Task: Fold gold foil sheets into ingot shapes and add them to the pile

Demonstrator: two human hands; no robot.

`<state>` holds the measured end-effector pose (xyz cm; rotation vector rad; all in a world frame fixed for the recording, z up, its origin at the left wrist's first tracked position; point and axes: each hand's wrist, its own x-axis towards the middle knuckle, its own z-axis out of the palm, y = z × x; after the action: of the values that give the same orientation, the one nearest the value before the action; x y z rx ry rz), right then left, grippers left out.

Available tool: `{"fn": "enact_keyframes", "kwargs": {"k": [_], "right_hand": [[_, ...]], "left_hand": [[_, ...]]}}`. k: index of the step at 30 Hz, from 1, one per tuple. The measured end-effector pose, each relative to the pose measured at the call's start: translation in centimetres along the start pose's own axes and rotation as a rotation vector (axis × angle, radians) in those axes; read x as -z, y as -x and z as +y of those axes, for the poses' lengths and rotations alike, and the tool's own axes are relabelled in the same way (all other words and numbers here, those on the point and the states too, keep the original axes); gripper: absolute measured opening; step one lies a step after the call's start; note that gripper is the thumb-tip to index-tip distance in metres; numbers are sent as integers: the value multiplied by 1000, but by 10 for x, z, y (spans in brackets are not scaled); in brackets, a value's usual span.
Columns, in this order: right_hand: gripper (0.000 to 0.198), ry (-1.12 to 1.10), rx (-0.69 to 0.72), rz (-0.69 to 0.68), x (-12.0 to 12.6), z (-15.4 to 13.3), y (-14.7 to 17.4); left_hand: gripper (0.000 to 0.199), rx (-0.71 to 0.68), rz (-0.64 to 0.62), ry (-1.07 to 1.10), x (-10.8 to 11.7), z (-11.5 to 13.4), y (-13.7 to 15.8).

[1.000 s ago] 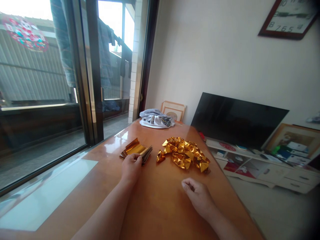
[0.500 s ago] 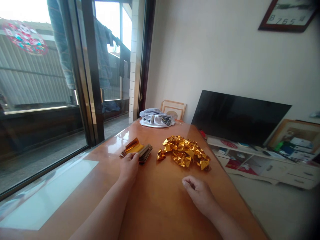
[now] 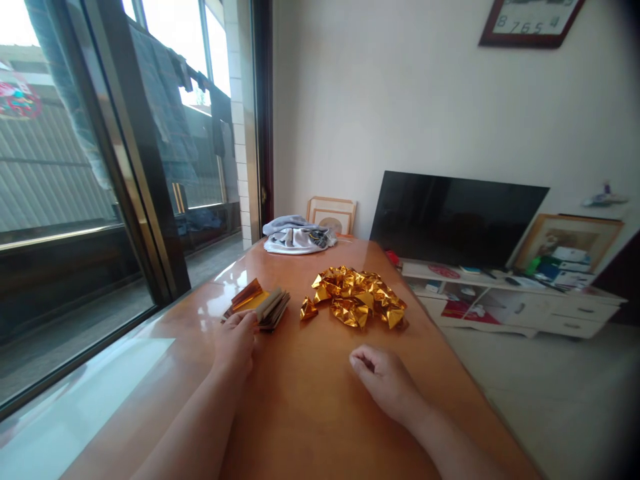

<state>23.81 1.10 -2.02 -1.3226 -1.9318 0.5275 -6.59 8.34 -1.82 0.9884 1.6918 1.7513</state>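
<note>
A small stack of gold foil paper (image 3: 274, 309) with dull brown backs lies on the left part of the glossy wooden table (image 3: 300, 400), its top sheets curled. My left hand (image 3: 237, 343) is at the stack's near edge, fingers drawn together on the paper; the exact grip is partly hidden. To the right is a heap of folded, shiny gold foil pieces (image 3: 357, 297), with a single folded foil piece (image 3: 309, 309) just left of it. My right hand (image 3: 383, 375) rests on the table in front of the heap, fingers curled in, nothing visible inside.
Folded grey and white cloth (image 3: 297, 237) lies at the table's far end. Beyond the right edge stand a large dark television (image 3: 457, 220) and a low white cabinet (image 3: 540, 303). A glass sliding door (image 3: 115, 167) runs along the left. A pale sheet (image 3: 115, 400) covers the near left side.
The camera view has turned slightly right, so everything sits further left. My left fingers have slid a little toward the near left of the foil stack. My right hand keeps its curled pose.
</note>
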Motion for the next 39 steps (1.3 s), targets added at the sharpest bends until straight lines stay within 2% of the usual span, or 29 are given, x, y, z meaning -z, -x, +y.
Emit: {"fn": "enact_keyframes", "kwargs": {"k": [5, 12, 17, 22, 29, 32, 39], "right_hand": [[20, 12, -10, -17, -1, 3, 0], [21, 36, -20, -10, 1, 1, 1], [20, 85, -19, 2, 4, -3, 0], [16, 153, -28, -27, 7, -3, 1], [15, 169, -30, -42, 10, -2, 2], [15, 183, -39, -38, 9, -1, 1], [17, 291, -64, -49, 10, 0, -1]], "left_hand": [[35, 52, 8, 77, 1, -2, -1], [32, 24, 59, 99, 6, 5, -4], [34, -123, 126, 45, 8, 16, -1], [35, -240, 103, -20, 11, 32, 13], [35, -349, -51, -39, 9, 48, 43], [35, -365, -160, -28, 4, 48, 54], [41, -209, -523, 58, -9, 36, 68]]}}
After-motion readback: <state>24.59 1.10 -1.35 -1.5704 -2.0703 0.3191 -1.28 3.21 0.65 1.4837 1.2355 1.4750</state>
